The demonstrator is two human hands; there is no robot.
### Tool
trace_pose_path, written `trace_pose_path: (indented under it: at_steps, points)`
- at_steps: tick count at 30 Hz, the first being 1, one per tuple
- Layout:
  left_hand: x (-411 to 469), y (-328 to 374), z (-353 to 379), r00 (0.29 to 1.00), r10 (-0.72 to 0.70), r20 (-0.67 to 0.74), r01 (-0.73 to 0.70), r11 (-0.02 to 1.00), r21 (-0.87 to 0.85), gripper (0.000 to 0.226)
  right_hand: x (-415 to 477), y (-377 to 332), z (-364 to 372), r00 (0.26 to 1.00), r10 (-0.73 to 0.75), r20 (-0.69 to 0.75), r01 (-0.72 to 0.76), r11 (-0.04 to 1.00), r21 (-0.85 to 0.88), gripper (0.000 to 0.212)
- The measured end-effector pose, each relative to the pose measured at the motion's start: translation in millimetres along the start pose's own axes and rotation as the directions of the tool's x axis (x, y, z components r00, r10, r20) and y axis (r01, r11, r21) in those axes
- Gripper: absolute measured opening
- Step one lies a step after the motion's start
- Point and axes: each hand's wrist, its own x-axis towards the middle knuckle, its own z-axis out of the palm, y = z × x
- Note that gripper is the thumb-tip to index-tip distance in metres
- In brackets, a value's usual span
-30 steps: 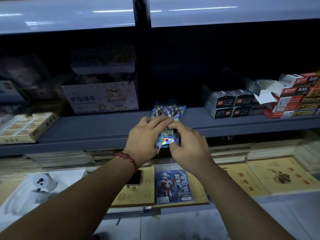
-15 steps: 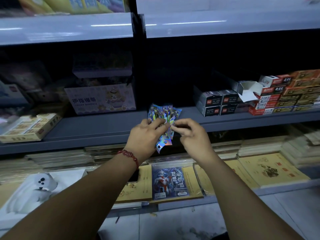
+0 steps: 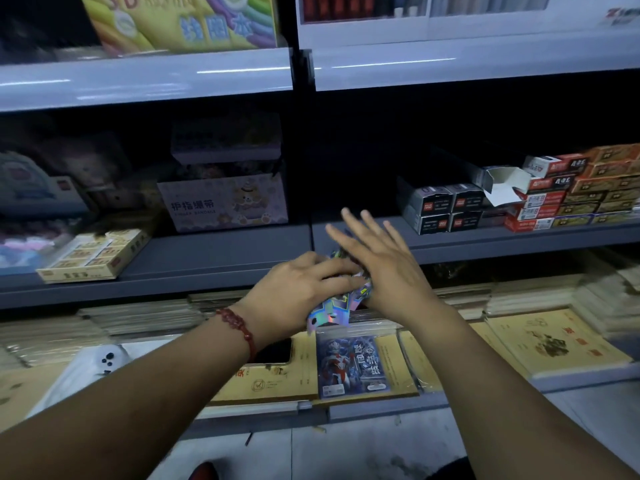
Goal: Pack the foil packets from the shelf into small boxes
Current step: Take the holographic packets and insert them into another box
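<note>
Dim shop shelf point(image 3: 225, 258) is behind. Fingers of the left hand point(image 3: 298, 289) are curled round a bunch of foil packets point(image 3: 330, 311) before its edge; the right hand point(image 3: 384, 271) presses them with straight, spread fingers. Small boxes point(image 3: 445, 211) stand further right.

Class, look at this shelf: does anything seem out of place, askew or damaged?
Yes. On the right of the middle shelf, one small box lies tilted with its flaps open, white inside showing, among neatly stacked closed boxes. Nothing looks spilled.
</note>
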Motion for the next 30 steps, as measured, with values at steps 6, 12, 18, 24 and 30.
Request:
trace_pose_path:
  at_steps: [6,12,18,24,30]
  points:
    - [-2,-5,-38,0.998,-0.048,0.035,0.056,0.966,-0.254,0.040,8,-14,2,0.999,0.017,-0.049,-0.001,0.949,0.315,0.049]
    - [-5,-9,-51,0.825,-0.562,-0.053,0.365,0.602,-0.711,0.052,11,-50,-19,0.959,0.206,0.194,-0.283,0.721,0.633,0.011]
    - [-23,5,-24,0.695,-0.710,0.114,0.282,0.123,-0.952,0.020,13,-66,-14,0.884,0.113,0.453,-0.466,0.258,0.846,0.025]
    - [-37,13,10,0.666,-0.691,0.282,0.141,-0.256,-0.957,0.032,17,-82,15,0.814,-0.037,0.580,-0.567,0.168,0.806,0.032]
    - [-55,19,35,0.665,-0.620,0.416,0.096,-0.482,-0.871,0.041,17,-87,28,0.734,-0.055,0.677,-0.644,0.261,0.719,0.027]
